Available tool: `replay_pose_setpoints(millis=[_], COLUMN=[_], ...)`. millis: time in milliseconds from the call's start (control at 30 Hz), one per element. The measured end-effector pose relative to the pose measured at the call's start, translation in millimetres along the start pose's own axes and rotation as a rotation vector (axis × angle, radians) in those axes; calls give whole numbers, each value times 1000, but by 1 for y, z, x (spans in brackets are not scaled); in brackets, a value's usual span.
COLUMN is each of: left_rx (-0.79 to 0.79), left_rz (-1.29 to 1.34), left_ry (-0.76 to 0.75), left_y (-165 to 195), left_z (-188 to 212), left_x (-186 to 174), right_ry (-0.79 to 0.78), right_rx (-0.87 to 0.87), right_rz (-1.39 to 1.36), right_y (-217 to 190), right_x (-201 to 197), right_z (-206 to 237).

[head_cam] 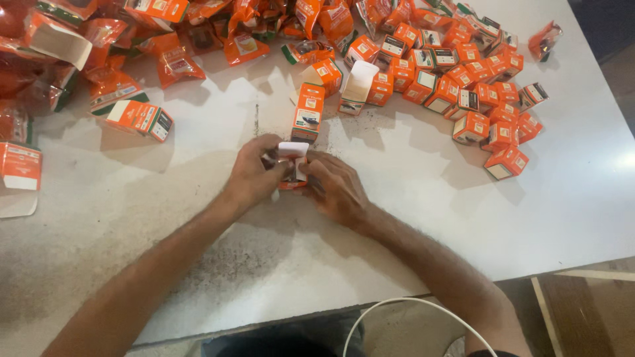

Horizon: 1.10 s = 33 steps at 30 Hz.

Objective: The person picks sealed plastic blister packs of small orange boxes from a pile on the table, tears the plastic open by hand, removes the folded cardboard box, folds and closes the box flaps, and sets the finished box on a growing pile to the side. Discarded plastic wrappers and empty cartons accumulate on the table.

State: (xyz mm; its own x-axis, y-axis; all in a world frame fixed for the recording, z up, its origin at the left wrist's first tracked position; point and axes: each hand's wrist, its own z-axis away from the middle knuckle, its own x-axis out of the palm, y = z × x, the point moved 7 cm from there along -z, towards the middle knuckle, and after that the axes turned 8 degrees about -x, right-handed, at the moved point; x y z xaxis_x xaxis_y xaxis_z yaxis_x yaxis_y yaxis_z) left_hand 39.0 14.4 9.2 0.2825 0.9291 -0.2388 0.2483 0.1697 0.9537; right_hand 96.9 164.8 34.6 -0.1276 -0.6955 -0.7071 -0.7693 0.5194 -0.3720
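Both my hands meet at the middle of a white table (410, 218). Between them is a small orange carton (292, 166) with its white top flap standing open. My left hand (253, 173) grips the carton's left side. My right hand (335, 186) holds its right side, fingers against the box. A dark item shows inside the open carton, too small to identify. Just beyond the carton lies a longer orange box (308, 112) on its side.
Several closed orange cartons (473, 79) are heaped at the far right. Orange plastic pouches (172, 63) pile up at the far left. One open carton with a white flap (357, 86) stands behind. A white cable (397, 304) curves below the table's near edge.
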Motion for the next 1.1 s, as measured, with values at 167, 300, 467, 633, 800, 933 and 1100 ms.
replay_pose_setpoints(millis=[167, 300, 467, 633, 800, 933, 1100], left_rx=[359, 458, 404, 614, 586, 364, 280], left_rz=[-192, -360, -273, -435, -488, -505, -419], left_ry=[-96, -95, -76, -148, -72, 160, -35], left_y=[27, 35, 34, 44, 46, 36, 19], left_z=[27, 33, 29, 35, 37, 18, -8], left_x=[-2, 0, 1, 6, 1, -7, 23], right_ry=[2, -41, -47, 0, -206, -81, 20], right_rx=[109, 227, 218, 94, -26, 44, 633], right_rz=[-82, -119, -111, -170, 148, 651, -273], right_y=[16, 28, 29, 12, 14, 24, 53], right_x=[5, 11, 10, 1, -59, -98, -34], right_z=[9, 17, 17, 5, -21, -29, -3])
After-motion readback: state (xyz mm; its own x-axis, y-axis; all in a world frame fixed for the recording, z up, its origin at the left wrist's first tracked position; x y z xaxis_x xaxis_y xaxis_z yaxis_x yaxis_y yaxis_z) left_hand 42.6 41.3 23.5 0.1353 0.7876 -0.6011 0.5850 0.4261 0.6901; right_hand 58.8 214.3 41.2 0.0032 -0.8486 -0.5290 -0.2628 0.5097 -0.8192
